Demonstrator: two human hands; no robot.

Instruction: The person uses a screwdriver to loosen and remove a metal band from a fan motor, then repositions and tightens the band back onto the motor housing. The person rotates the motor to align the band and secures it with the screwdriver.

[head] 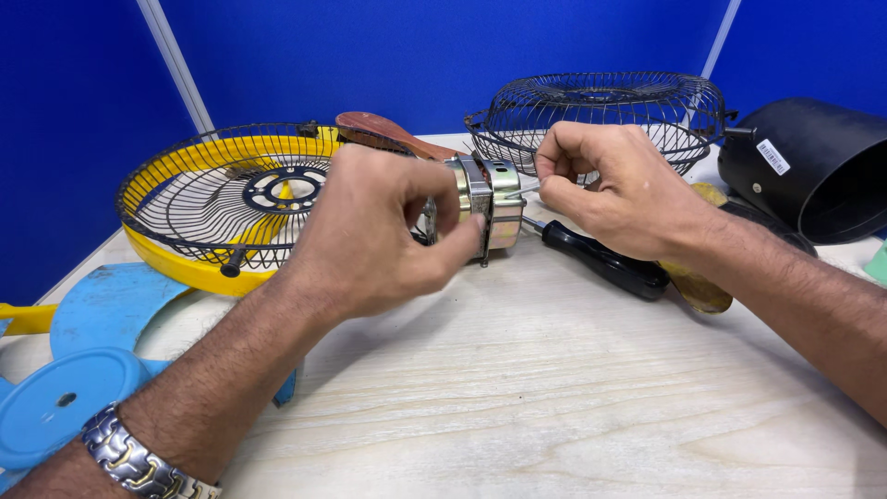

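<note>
Head view: left hand [370, 231] grips small metal fan motor [488, 201], held just above desk [517, 388] at centre. Right hand [605, 189] pinches thin shaft at motor's end w/ thumb & fingers. Nearby: black-handled screwdriver [605, 263] just right of motor, yellow-rimmed wire guard [222, 199] left, black wire guard [601, 115] behind, blue fan blade [88, 360] at left edge.

Yellow-rimmed fan guard [217, 199], second wire guard [605, 111] (dome-shaped), blue fan blade [88, 360], black-handled screwdriver [605, 263], black housing [813, 166].
</note>
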